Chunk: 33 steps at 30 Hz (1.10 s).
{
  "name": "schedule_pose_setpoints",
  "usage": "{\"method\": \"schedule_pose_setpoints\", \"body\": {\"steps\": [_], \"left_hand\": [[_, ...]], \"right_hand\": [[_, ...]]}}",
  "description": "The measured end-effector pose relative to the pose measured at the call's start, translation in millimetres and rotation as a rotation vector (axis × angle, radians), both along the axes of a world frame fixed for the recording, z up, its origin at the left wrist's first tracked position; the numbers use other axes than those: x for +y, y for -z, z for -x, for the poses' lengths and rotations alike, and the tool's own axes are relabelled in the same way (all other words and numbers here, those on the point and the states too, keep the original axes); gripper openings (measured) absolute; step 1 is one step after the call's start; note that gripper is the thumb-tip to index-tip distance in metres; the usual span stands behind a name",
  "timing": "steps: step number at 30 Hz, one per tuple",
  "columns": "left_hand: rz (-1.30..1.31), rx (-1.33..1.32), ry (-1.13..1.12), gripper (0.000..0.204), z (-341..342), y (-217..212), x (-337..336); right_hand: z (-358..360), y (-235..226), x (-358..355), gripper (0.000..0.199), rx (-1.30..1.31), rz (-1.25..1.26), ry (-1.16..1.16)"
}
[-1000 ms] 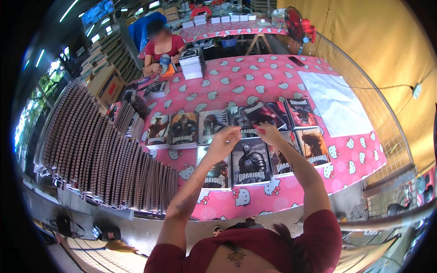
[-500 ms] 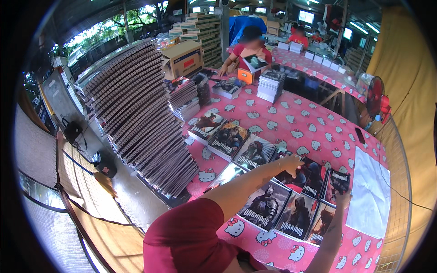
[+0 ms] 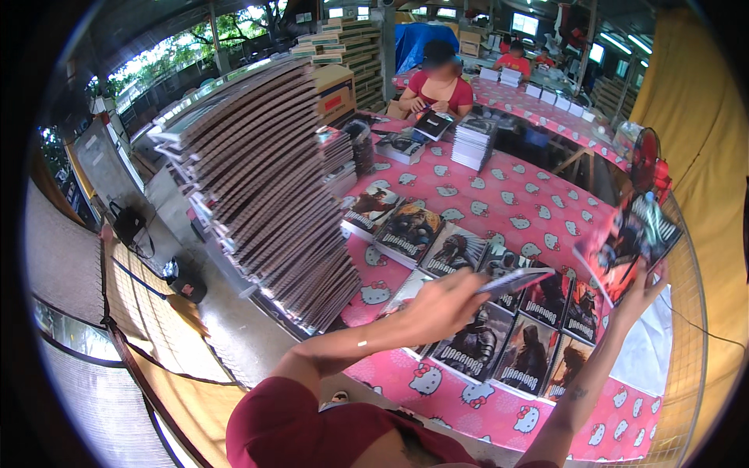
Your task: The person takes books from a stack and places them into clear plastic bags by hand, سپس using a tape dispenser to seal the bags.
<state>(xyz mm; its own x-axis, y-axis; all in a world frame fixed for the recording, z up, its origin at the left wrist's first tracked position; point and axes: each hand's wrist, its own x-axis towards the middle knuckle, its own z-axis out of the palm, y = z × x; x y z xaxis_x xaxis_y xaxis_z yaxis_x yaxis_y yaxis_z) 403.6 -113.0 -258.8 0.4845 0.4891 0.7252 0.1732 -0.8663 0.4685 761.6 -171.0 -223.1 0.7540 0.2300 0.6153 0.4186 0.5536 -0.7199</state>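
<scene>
My left hand (image 3: 449,308) grips a thin dark-covered notebook (image 3: 521,279), seen nearly edge-on above the laid-out rows. Off to the right, my right hand (image 3: 641,295) holds up a notebook (image 3: 636,238) with a dark and red picture cover, tilted and somewhat blurred; whether it is more than one I cannot tell. Under my arms lie two rows of notebook piles with warrior pictures, among them a knight cover (image 3: 473,339), a hooded-figure cover (image 3: 528,355) and a feather-headdress cover (image 3: 455,249). My left forearm hides part of the near row.
A tall leaning stack of spiral-bound notebooks (image 3: 273,195) rises at the left. The pink patterned tablecloth (image 3: 499,179) carries another notebook stack (image 3: 473,143) at the back, where a co-worker (image 3: 437,90) handles a notebook. A red fan (image 3: 647,160) stands at the right, near a white sheet (image 3: 640,351).
Both hands have risen from the far right piles, each now with a notebook. My left hand moved left and nearer, my right hand up and right. The co-worker's notebook has come lower.
</scene>
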Motion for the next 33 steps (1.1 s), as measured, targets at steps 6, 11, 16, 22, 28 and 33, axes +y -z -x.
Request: {"method": "schedule_pose_setpoints", "body": {"steps": [6,11,16,22,28,33], "left_hand": [[-0.050,-0.349,-0.317,0.049,226,-108,-45],[-0.383,-0.916,-0.280,0.054,364,-260,-19],[-0.072,-0.538,0.065,0.036,501,-372,117],[0.177,0.260,-0.205,0.033,399,-305,162],[0.422,0.048,0.025,0.065,443,-300,187],[0.078,0.050,0.055,0.075,456,-239,200]], "right_hand": [[205,-147,11,0.061,-0.167,-0.330,-0.154],[334,-228,79,0.042,-0.197,-0.437,-0.585],[466,-246,138,0.039,-0.370,0.008,-0.956],[458,-212,143,0.047,-0.363,0.385,-0.783],[431,-194,126,0.039,-0.324,0.214,-0.820],[430,-179,103,0.069,-0.981,0.077,-0.550]]}}
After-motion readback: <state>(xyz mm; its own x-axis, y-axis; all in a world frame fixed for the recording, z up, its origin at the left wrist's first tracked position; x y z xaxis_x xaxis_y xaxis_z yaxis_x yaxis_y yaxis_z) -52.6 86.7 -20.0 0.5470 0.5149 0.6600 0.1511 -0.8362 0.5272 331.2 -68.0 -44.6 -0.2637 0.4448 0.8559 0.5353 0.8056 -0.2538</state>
